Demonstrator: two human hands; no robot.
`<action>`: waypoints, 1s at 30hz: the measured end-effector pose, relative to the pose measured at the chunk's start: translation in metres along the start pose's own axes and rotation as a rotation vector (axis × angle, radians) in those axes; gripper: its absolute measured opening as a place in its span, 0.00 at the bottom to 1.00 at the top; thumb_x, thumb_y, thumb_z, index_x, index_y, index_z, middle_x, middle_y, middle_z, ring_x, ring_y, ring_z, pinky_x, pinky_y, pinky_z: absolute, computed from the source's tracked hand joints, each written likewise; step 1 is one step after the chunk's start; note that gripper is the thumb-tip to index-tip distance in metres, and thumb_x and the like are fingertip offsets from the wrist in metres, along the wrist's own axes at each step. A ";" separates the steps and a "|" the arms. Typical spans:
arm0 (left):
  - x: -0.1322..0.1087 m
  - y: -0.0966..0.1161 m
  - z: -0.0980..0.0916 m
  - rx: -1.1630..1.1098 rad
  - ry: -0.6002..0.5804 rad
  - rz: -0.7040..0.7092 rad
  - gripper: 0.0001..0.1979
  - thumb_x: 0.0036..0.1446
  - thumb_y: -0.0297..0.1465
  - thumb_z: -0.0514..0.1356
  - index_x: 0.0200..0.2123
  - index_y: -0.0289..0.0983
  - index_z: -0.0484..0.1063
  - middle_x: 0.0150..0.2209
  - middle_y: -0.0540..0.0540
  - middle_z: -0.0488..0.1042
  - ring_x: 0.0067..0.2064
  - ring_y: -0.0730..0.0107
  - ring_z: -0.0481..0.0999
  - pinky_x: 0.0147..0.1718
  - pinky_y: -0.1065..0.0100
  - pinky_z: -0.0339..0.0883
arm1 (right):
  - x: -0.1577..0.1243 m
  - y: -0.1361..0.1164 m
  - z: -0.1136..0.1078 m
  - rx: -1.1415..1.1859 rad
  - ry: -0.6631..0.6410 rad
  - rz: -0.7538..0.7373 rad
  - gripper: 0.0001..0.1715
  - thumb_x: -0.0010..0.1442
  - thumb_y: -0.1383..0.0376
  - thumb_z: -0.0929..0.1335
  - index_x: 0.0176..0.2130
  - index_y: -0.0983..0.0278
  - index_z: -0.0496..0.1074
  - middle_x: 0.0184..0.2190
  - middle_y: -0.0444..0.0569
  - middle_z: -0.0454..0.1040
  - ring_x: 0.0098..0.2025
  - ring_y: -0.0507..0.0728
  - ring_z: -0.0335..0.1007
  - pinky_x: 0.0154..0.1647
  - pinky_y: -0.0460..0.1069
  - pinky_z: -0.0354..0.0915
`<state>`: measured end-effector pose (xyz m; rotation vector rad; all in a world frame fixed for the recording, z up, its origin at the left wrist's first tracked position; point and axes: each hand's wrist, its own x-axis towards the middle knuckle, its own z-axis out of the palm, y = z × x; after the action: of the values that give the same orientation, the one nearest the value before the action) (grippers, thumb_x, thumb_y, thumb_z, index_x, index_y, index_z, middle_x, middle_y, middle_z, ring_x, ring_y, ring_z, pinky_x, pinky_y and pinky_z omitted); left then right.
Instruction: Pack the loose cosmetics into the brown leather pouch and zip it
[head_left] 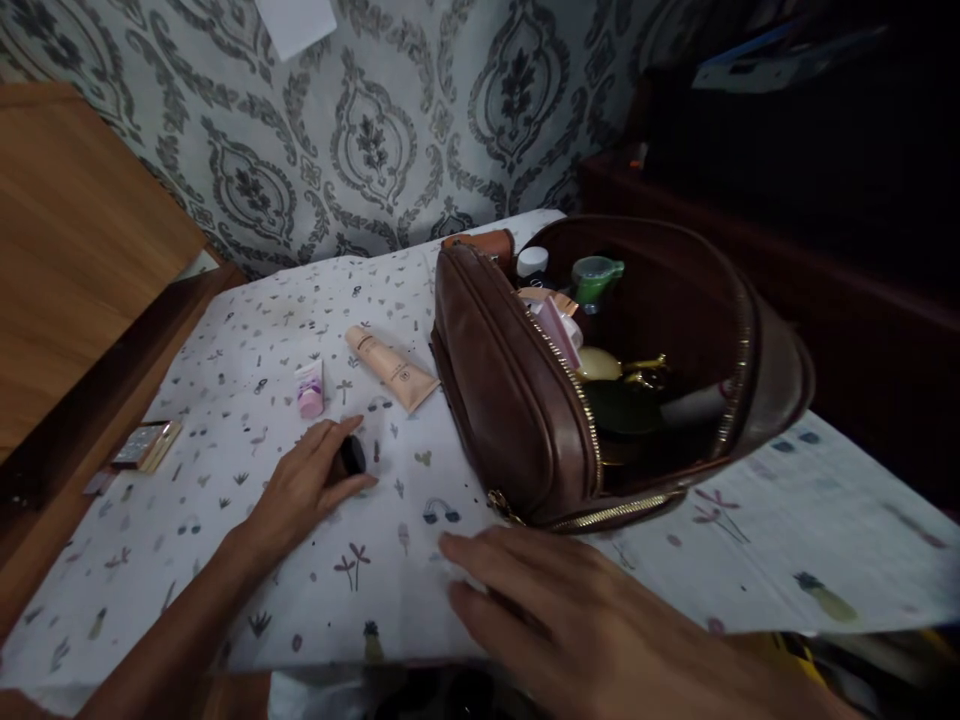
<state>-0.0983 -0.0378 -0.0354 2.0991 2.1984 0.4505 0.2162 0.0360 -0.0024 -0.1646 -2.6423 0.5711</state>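
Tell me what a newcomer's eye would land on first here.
The open brown zip bag, crammed with bottles, stands right of centre on the patterned cloth. Left of it lie a beige tube and a small pink tube. Nearer, the left hand grips a small dark cylinder, and the right hand spreads open before the bag.

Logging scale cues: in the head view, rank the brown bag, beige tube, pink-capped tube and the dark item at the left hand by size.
1. brown bag
2. beige tube
3. pink-capped tube and dark item: unsure, the left hand hides part of it.
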 end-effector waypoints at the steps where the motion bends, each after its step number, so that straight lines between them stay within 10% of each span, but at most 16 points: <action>1: 0.001 0.001 0.002 0.006 0.004 0.019 0.33 0.66 0.48 0.59 0.68 0.40 0.61 0.53 0.39 0.75 0.55 0.51 0.76 0.56 0.50 0.74 | 0.010 -0.001 0.006 0.006 -0.032 0.003 0.16 0.60 0.78 0.67 0.45 0.64 0.74 0.49 0.57 0.78 0.48 0.63 0.77 0.47 0.55 0.76; 8: -0.030 0.022 -0.014 -0.026 -0.125 0.130 0.36 0.73 0.41 0.52 0.76 0.49 0.38 0.74 0.40 0.56 0.72 0.54 0.62 0.67 0.52 0.66 | 0.053 0.004 0.047 0.308 -0.158 0.342 0.28 0.59 0.78 0.64 0.58 0.66 0.68 0.50 0.55 0.74 0.49 0.59 0.76 0.52 0.54 0.74; 21: -0.051 0.030 -0.008 -0.068 0.039 0.048 0.28 0.68 0.37 0.57 0.69 0.48 0.57 0.60 0.44 0.76 0.57 0.57 0.81 0.52 0.61 0.80 | 0.068 0.002 0.056 0.714 -0.025 0.431 0.26 0.67 0.68 0.67 0.62 0.63 0.66 0.55 0.55 0.72 0.56 0.61 0.72 0.59 0.58 0.69; 30: -0.036 0.053 -0.024 0.016 0.237 0.276 0.29 0.63 0.33 0.61 0.67 0.49 0.61 0.52 0.45 0.79 0.48 0.59 0.83 0.42 0.65 0.81 | 0.045 -0.004 0.008 0.759 0.158 0.314 0.29 0.67 0.64 0.71 0.65 0.64 0.67 0.54 0.55 0.73 0.54 0.58 0.72 0.59 0.53 0.70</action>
<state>-0.0512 -0.0763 -0.0044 2.4859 2.0310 0.7390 0.1721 0.0384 0.0105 -0.3679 -2.0832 1.5373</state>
